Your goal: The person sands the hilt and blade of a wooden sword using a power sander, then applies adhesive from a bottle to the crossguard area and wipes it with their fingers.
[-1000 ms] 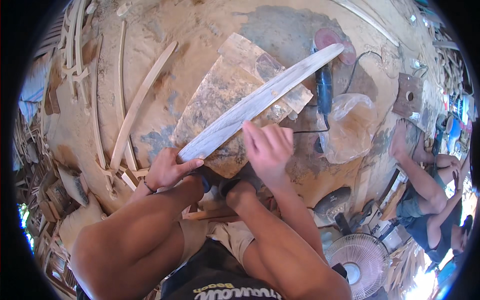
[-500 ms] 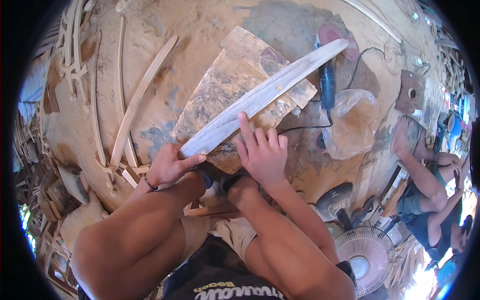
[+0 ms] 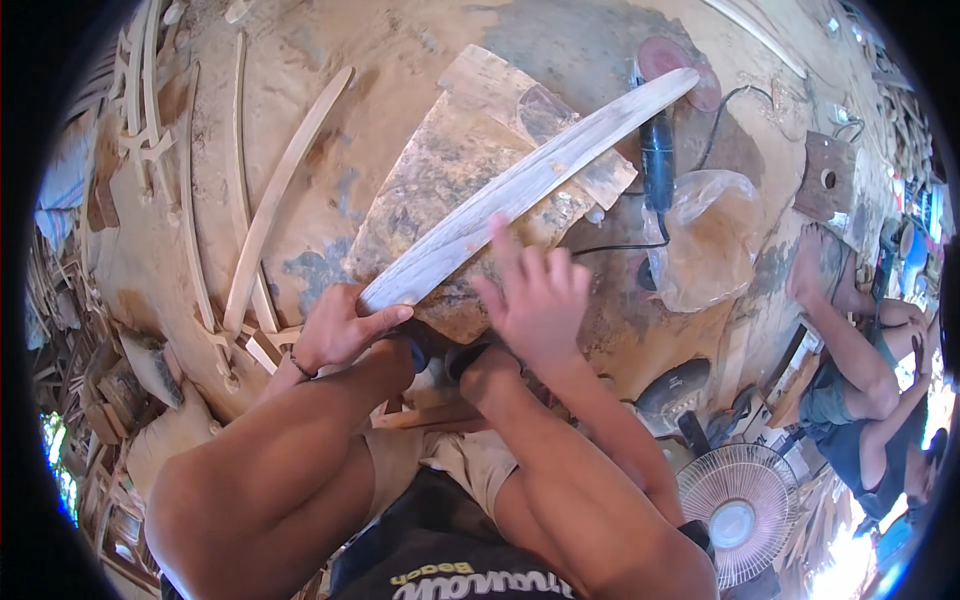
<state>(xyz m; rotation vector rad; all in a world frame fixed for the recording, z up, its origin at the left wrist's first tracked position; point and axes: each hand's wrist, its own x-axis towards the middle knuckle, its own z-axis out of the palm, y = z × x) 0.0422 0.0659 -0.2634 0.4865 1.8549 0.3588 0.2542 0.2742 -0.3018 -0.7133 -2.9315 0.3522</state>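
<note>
A: What keeps the slat point(image 3: 520, 190) steady?

B: The left hand point(image 3: 340, 330). It is closed on the slat's near end, thumb along the edge and fingers wrapped under, which looks like a hold to stop the piece sliding.

A: And the right hand point(image 3: 535, 295)?

B: Open, fingers spread and raised, holding nothing. It sits just beside the slat's near half, on the person's right. Whether the palm touches the wood I cannot tell.

A: Where does the slat lie?

B: Slanted across a worn slab point(image 3: 470, 190), near end at the left hand, far end pointing up and away to the right. The slab seems to lift it clear of the dusty floor point(image 3: 400, 50).

A: Anything past the slat?

B: Just behind its far end lies a black power tool point(image 3: 657, 160) with a reddish disc point(image 3: 680, 70), and its cord runs back toward the slat. To the right of that, a clear plastic bag point(image 3: 710, 235). Left of the slat, well apart, curved strips point(image 3: 275, 200) lie on the floor.

A: Others around?

B: A person's bare leg point(image 3: 850, 340) far right of the slat, and a fan point(image 3: 745, 510) nearer.
</note>
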